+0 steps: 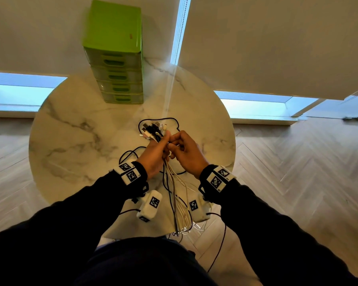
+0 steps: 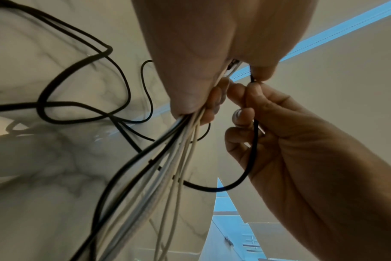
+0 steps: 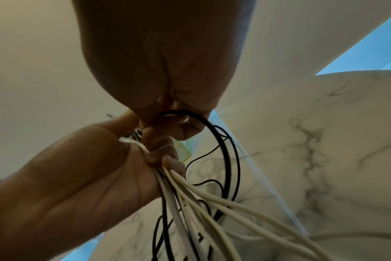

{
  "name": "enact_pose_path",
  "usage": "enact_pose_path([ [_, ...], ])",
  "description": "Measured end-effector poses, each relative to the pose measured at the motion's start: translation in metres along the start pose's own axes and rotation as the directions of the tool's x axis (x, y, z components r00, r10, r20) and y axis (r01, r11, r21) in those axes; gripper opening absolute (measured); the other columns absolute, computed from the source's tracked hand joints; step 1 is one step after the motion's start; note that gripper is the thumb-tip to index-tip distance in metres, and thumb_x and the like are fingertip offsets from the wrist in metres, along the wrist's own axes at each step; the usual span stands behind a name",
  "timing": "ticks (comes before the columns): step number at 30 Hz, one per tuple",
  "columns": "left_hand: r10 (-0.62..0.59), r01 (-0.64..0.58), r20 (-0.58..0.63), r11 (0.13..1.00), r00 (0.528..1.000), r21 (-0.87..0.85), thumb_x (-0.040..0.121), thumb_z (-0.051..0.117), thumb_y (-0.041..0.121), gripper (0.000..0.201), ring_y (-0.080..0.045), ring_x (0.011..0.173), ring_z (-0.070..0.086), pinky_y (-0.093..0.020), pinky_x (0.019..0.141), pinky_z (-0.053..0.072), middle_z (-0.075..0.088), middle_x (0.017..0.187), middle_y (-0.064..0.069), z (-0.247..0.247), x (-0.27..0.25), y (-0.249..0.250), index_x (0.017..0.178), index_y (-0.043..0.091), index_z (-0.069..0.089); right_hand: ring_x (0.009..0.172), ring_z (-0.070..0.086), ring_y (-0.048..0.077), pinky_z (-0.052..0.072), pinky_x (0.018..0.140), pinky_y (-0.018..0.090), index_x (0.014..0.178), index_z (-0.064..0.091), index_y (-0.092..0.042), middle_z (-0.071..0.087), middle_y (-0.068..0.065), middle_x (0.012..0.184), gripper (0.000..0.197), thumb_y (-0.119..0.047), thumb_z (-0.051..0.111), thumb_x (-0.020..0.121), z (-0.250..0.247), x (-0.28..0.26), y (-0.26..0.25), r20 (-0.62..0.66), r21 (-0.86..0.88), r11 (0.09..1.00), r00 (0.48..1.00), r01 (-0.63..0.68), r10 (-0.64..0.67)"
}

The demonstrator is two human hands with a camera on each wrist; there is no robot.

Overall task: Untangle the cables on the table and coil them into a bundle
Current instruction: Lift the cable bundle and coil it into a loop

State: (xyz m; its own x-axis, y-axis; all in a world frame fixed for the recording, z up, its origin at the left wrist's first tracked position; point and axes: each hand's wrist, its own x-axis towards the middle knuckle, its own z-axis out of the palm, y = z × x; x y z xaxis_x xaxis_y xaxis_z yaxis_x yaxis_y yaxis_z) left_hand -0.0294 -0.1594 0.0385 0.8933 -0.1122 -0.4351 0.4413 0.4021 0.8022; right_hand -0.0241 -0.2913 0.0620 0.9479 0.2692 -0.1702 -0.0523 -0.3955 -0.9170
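Note:
My left hand [image 1: 155, 153] grips a bundle of white and black cables [image 1: 177, 195] above the round marble table [image 1: 74, 141]. Their plug ends [image 1: 153, 129] fan out beyond my fingers, and the strands hang down past the near table edge. In the left wrist view the cable bundle [image 2: 167, 159] leaves my left hand [image 2: 196, 98] downward. My right hand [image 1: 184, 149] touches the left one and pinches a thin black cable [image 2: 252, 150], as the right hand [image 2: 252, 106] shows there. In the right wrist view the black cable [image 3: 223, 141] loops out from my right hand [image 3: 174, 121] beside the white cables [image 3: 201, 203].
A green drawer tower [image 1: 116, 58] stands at the table's far side. Loose black cable loops [image 1: 130, 155] lie on the marble to the left of my hands. A window blind chain [image 1: 178, 38] hangs behind the table. Wooden floor surrounds the table.

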Motion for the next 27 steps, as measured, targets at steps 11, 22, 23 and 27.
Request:
enact_pose_path([
  [11,0.083,-0.07,-0.209,0.995,0.974,0.071,0.104,0.039,0.05,0.041,-0.019,0.065,0.055,-0.037,0.066,0.048,0.056,0.068,0.002,-0.015,0.01,0.011,0.084,0.017,0.055,0.062,0.049,0.006,0.046,0.066,0.03,0.09,0.052,-0.018,0.056,-0.005,0.071,0.029,-0.039,0.039,0.106,-0.019,-0.009,0.029,0.283,-0.215,0.976,0.958,0.028,0.035],
  [22,0.199,-0.212,-0.166,0.975,0.966,-0.064,0.106,0.039,0.044,0.039,-0.008,0.045,0.027,-0.024,0.047,0.029,0.03,0.054,0.008,-0.035,0.008,0.072,0.074,0.022,0.041,0.083,0.057,0.033,0.046,0.08,0.045,0.094,0.043,-0.024,0.061,0.015,0.091,0.025,-0.041,0.032,0.106,-0.058,0.012,0.053,0.129,-0.608,0.772,0.936,-0.186,0.328],
  [23,0.207,-0.21,-0.137,0.978,0.969,-0.008,0.106,0.039,0.044,0.04,-0.009,0.045,0.029,-0.025,0.048,0.03,0.031,0.054,0.008,-0.034,0.006,0.072,0.073,0.021,0.041,0.079,0.057,0.034,0.048,0.078,0.048,0.092,0.043,-0.025,0.06,0.015,0.086,0.025,-0.044,0.033,0.105,-0.052,0.021,0.046,0.07,-0.555,0.808,0.956,-0.199,0.284],
  [27,0.204,-0.169,-0.129,0.956,0.97,0.24,0.104,0.039,0.053,0.049,-0.012,0.05,0.036,-0.026,0.051,0.033,0.041,0.057,0.003,-0.027,-0.002,0.068,0.067,0.02,0.044,0.064,0.052,0.027,0.048,0.066,0.042,0.087,0.041,-0.027,0.055,0.005,0.069,0.031,-0.055,0.035,0.101,-0.021,0.043,0.005,-0.012,-0.351,0.93,0.994,-0.11,0.113],
])
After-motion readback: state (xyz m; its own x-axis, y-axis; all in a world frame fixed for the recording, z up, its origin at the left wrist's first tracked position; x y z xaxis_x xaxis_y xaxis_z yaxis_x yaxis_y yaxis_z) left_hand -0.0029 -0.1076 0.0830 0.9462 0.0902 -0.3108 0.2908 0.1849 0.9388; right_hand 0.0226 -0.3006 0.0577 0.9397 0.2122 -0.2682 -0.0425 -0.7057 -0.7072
